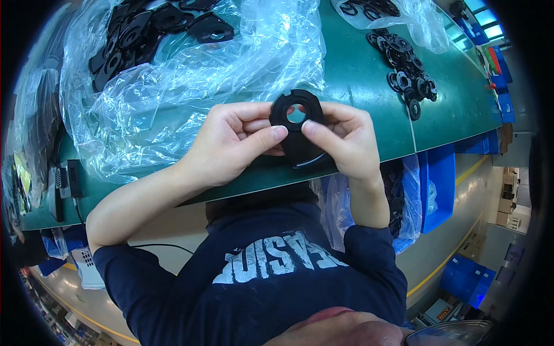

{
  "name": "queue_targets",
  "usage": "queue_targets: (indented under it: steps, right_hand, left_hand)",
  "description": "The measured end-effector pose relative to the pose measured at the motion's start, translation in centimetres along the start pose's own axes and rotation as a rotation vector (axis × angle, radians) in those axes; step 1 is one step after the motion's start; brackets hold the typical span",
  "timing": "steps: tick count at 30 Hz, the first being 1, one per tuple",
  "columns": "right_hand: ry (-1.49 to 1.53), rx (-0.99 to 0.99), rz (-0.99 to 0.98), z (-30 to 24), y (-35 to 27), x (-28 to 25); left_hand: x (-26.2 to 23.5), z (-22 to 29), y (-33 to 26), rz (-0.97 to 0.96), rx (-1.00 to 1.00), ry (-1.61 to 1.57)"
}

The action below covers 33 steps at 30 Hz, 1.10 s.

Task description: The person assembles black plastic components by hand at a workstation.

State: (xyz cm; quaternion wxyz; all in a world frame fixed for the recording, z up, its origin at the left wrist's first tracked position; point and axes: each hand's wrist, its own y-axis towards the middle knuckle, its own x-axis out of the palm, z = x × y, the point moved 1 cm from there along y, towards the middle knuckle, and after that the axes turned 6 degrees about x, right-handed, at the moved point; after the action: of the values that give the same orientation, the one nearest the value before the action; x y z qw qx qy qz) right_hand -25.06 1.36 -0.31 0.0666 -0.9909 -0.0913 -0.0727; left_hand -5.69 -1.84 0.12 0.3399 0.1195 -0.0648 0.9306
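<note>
Between my two hands, above the near edge of the green table (369, 130), is a black plastic part (300, 144) with a round ring and a hole at its top and a wider curved tail below. My left hand (234, 138) pinches the ring's left side, thumb on the front and fingers behind. My right hand (346, 135) grips its right side the same way, its thumb just under the hole. A black ring seems to lie against the part's round end; whether it is separate I cannot tell.
Clear plastic bags (190, 98) cover the table's left side, with a pile of similar black parts (135, 34) on them. Several black rings (404, 63) lie loose at the right, by another plastic bag (424, 26). A blue bin (438, 187) stands below the table's right edge. A small black device (68, 180) sits at left.
</note>
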Motion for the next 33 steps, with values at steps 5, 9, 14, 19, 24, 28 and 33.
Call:
queue_targets:
  steps: [5, 9, 14, 19, 24, 28, 33]
  right_hand:
    - [0.015, -0.110, 0.127, 0.7, 0.3, -0.3]
    - [0.018, -0.081, 0.047, 0.8, -0.1, 0.2]
    - [-0.019, -0.108, -0.012, 0.6, -0.6, 0.1]
    - [0.049, -0.029, -0.018, 0.7, -1.1, 0.0]
    - [0.051, 0.034, -0.027, 0.3, -0.8, -0.1]
    - [-0.081, -0.010, 0.014, 0.2, -0.9, 0.2]
    - [0.007, -0.047, 0.074, 0.9, -1.6, 0.8]
  left_hand:
    - [0.3, -0.2, -0.3, -0.020, -0.043, 0.000]
    - [0.2, -0.6, -0.3, -0.016, 0.002, -0.013]
    - [0.6, -0.5, -0.4, 0.001, 0.020, -0.036]
    - [0.1, 0.0, -0.3, -0.037, -0.053, -0.001]
    - [0.6, -0.7, -0.4, 0.011, 0.048, 0.170]
    - [1.1, -0.5, -0.9, 0.006, 0.110, 0.246]
    - [0.6, -0.5, -1.0, -0.041, 0.038, 0.243]
